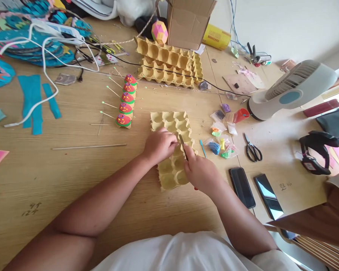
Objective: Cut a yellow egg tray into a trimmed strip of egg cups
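Observation:
A pulp egg carton (169, 177) lies on the wooden table in front of me. My left hand (160, 145) rests over its middle with curled fingers gripping the cardboard. My right hand (202, 171) is closed around a knife (182, 142), whose narrow blade points away from me over the carton, close to my left fingertips. A small red end shows below the right palm; most of the handle is hidden. Left of the carton stands a row of painted egg-carton cups (125, 98) in red and green with smiling faces and green-tipped sticks.
More egg cartons (165, 67) are stacked behind. To the right are bags of coloured clay (214, 147), scissors (253, 148), two phones (242, 187) and a white fan (292, 90). A thin stick (89, 146) and blue strips (31, 101) lie left, near a white cable (45, 71).

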`<state>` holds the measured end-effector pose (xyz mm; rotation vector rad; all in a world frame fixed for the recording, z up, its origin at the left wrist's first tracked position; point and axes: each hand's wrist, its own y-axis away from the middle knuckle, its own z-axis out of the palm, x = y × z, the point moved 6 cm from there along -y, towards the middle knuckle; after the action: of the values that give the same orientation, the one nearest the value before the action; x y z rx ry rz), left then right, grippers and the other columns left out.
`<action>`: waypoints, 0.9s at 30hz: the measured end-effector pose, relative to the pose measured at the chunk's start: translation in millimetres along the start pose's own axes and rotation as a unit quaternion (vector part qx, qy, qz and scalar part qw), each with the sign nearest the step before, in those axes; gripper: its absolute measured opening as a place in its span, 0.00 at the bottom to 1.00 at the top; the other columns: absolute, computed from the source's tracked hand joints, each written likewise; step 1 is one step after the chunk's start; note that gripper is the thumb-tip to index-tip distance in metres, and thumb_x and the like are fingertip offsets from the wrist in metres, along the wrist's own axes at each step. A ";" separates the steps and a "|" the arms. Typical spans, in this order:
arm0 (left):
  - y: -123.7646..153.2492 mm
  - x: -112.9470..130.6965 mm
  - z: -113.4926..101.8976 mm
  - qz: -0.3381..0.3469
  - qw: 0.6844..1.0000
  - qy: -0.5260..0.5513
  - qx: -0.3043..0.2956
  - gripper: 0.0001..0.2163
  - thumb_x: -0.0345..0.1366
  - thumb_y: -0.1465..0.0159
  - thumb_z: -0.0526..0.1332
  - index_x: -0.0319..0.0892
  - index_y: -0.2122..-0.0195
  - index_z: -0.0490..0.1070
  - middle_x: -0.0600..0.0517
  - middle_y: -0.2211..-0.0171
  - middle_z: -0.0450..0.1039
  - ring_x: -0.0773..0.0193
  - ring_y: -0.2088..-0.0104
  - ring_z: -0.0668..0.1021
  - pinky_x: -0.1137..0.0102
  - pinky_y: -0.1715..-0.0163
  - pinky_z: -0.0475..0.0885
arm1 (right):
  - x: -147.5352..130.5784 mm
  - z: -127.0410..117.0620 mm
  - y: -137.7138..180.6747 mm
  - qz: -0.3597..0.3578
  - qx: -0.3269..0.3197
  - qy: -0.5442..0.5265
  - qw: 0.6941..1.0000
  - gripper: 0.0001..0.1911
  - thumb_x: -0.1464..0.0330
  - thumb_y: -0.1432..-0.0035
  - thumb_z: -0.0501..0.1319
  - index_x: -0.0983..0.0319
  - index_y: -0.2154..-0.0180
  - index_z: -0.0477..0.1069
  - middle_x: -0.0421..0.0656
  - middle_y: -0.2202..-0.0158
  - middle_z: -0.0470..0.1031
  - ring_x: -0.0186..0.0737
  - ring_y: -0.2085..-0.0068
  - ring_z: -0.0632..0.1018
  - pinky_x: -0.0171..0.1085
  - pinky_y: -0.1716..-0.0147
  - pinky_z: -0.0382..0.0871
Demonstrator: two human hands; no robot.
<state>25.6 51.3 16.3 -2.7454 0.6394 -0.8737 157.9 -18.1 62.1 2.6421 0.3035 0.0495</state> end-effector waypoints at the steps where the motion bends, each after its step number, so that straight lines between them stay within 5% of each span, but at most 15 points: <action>1: 0.1 0.0 0.2 -0.001 1.000 0.000 0.001 0.09 0.36 0.36 0.63 0.45 0.75 0.75 0.51 0.74 0.77 0.55 0.63 0.74 0.64 0.69 0.62 | 1.0 0.5 2.3 -0.001 -0.001 -0.003 1.000 0.28 0.66 0.27 0.44 0.65 0.29 0.50 0.48 0.62 0.83 0.48 0.62 0.84 0.38 0.71 0.65; 14: 0.1 -1.5 1.0 -0.012 1.000 0.009 -0.001 0.08 0.35 0.37 0.64 0.45 0.74 0.77 0.51 0.73 0.78 0.54 0.62 0.74 0.64 0.69 0.63 | 4.4 12.0 31.1 0.000 -0.012 0.031 0.999 0.30 0.66 0.27 0.44 0.65 0.28 0.48 0.47 0.63 0.84 0.49 0.64 0.84 0.39 0.72 0.63; 21: 0.5 -0.7 -0.1 -0.012 1.000 0.012 0.003 0.09 0.35 0.37 0.64 0.45 0.75 0.76 0.52 0.73 0.78 0.55 0.62 0.74 0.63 0.70 0.63 | 12.4 3.4 39.8 -0.018 -0.015 0.017 1.000 0.28 0.66 0.27 0.45 0.63 0.29 0.51 0.44 0.67 0.83 0.44 0.69 0.82 0.36 0.75 0.54; 27: -0.3 -0.2 -0.1 -0.013 1.000 0.010 -0.007 0.10 0.37 0.37 0.64 0.45 0.75 0.75 0.51 0.74 0.77 0.54 0.62 0.74 0.63 0.69 0.64 | 20.6 -2.6 38.6 -0.006 0.032 -0.020 0.999 0.27 0.65 0.27 0.47 0.62 0.30 0.54 0.44 0.67 0.83 0.42 0.69 0.81 0.35 0.76 0.52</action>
<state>25.5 51.7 16.3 -2.7661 0.6184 -0.9075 185.7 -45.6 81.9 2.7013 0.3119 -0.0172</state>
